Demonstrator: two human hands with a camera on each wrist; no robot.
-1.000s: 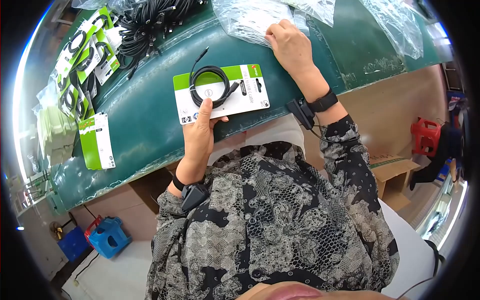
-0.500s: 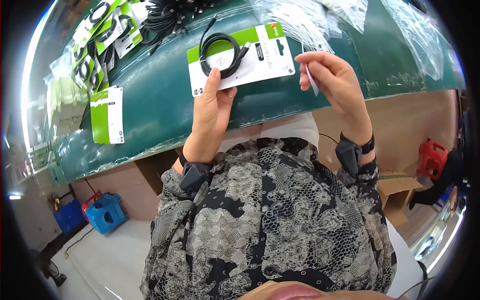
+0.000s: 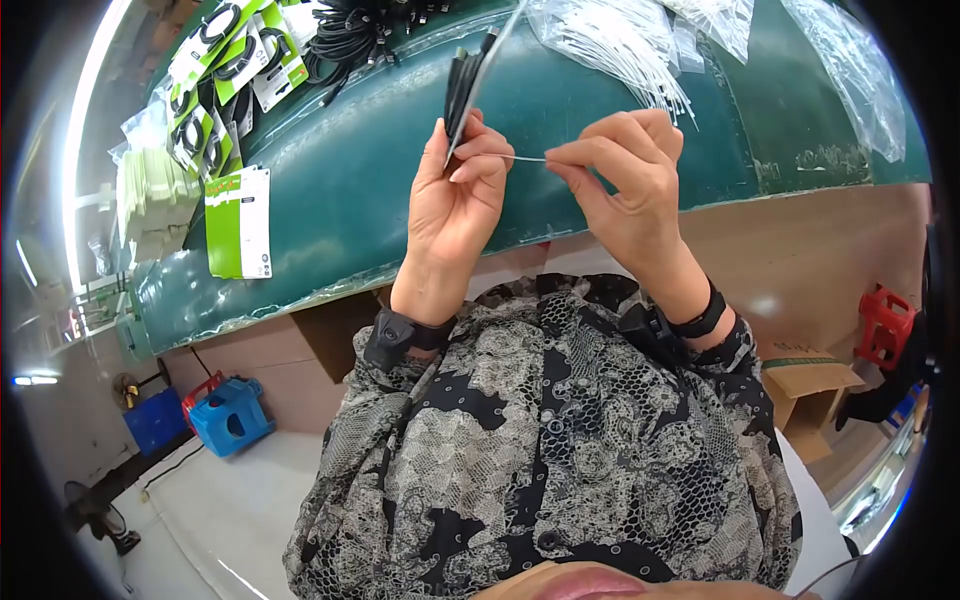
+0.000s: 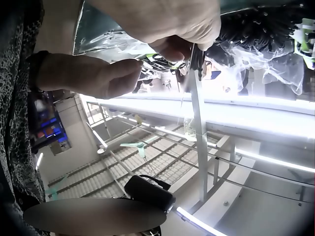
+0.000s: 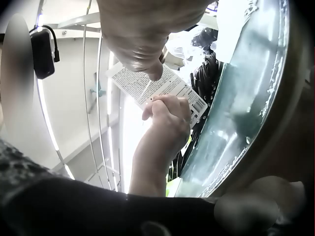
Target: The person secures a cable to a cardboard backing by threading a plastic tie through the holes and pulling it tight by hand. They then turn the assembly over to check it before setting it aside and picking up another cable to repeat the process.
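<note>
My left hand (image 3: pixel 455 215) grips a packaging card (image 3: pixel 483 78) by its lower part, the card turned nearly edge-on in the head view. A coiled black cable (image 3: pixel 460 85) lies along the card's left side. To the right, my right hand (image 3: pixel 640 185) pinches a thin white cable tie (image 3: pixel 525 158) between thumb and forefinger. The tie stretches across to the card at the left fingers. In the right wrist view the card's printed back (image 5: pixel 194 101) shows, with small text and a barcode.
Carded cables (image 3: pixel 235 65) and loose black cables (image 3: pixel 350 40) are heaped at the back left of the green table (image 3: pixel 350 200). Green-and-white cards (image 3: pixel 240 225) lie near the left edge, beside a pale stack (image 3: pixel 150 200). White cable ties (image 3: pixel 620 45) spill from a bag behind the right hand.
My right hand has come from the pile of ties toward the left hand, bringing one tie. My left hand has raised the card and turned it from face-up to edge-on.
</note>
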